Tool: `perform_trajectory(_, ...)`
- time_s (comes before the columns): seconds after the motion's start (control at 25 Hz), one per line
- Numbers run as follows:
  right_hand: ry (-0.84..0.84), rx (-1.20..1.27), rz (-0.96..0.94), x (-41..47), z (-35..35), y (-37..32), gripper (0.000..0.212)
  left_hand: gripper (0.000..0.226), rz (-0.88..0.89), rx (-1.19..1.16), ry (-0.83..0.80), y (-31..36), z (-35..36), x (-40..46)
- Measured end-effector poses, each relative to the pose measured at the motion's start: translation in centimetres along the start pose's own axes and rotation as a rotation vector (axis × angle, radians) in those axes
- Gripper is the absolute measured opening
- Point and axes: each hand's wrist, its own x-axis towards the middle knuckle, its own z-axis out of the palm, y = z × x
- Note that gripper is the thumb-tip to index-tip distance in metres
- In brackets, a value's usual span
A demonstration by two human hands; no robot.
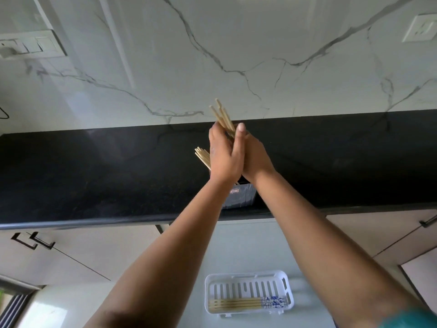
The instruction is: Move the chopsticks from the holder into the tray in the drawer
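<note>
My left hand [224, 157] and my right hand [254, 152] are pressed together above the black counter, both closed around a bundle of pale wooden chopsticks [222, 116] whose tips stick up past my fingers. More chopsticks [203, 157] lean out to the left behind my left hand. The grey holder [241, 196] stands on the counter near its front edge, mostly hidden by my wrists. Below, in the open drawer, lies a white slotted tray [248, 293] with several chopsticks [246, 304] along its near side, their blue-patterned ends to the right.
The black counter [94, 176] runs across the view under a marble wall. Switch plates sit on the wall at the left [30, 45] and right [423, 29]. Cabinet fronts with dark handles [35, 240] flank the open drawer [236, 245].
</note>
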Motion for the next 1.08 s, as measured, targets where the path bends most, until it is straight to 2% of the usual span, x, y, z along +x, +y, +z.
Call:
perform_trajectory(0.04,0.109,-0.178,-0.103,-1.3,-0.7,-0.8,0.029,0.024,0.052,-0.105,0.037,1.5,-0.1,-0.9)
perform_trajectory(0.12,0.139,-0.366,-0.168,-4.6,-1.2,-2.0,0.044,0.018,0.015,-0.352,0.114,2.4,-0.1,-3.8)
perform_trajectory(0.2,0.103,-0.289,-0.161,-8.3,-0.5,-1.8,0.04,0.029,-0.249,-0.654,0.152,0.6,-0.4,-7.0)
perform_trajectory(0.28,0.042,-0.235,-0.15,-12.4,0.8,-0.8,0.026,0.038,-0.614,-0.885,0.162,-3.0,-1.4,-9.3)
perform_trajectory(0.4,-0.252,-0.264,-0.082,-19.2,3.2,2.0,0.007,0.038,-1.015,-1.011,0.173,-8.8,-3.4,-13.1)
perform_trajectory(0.52,-0.544,-0.226,0.052,-24.8,5.0,5.4,0.014,0.023,-1.247,-1.037,0.037,-13.4,-4.4,-16.9)
perform_trajectory(0.6,-0.639,-0.228,0.118,-26.9,5.6,7.1,0.02,0.016,-1.262,-0.993,0.11,-15.7,-5.3,-17.4)
perform_trajectory(0.68,-0.684,-0.244,0.124,-27.6,6.0,8.2,0.022,0.023,-1.216,-0.857,0.216,-17.9,-6.3,-16.8)
perform_trajectory(0.72,-0.703,-0.244,0.114,-27.5,6.2,8.4,0.023,0.024,-1.206,-0.76,0.204,-18.5,-6.6,-16.7)
perform_trajectory(0.84,-0.733,-0.256,0.066,-27.0,7.4,7.8,0.022,0.027,-1.251,-0.536,0.086,-18.9,-5.7,-18.1)
perform_trajectory(0.96,-0.798,-0.255,0.054,-27.2,8.4,7.0,0.013,0.031,-1.262,-0.452,0.071,-18.4,-4.5,-19.7)
perform_trajectory(1.04,-0.818,-0.233,0.064,-27.6,8.5,7.3,0.016,0.03,-1.198,-0.333,0.004,-18.3,-4.1,-20.1)
perform_trajectory(1.08,-0.823,-0.217,0.065,-27.9,8.6,7.7,0.021,0.028,-1.091,-0.134,-0.133,-18.5,-4.2,-20.4)
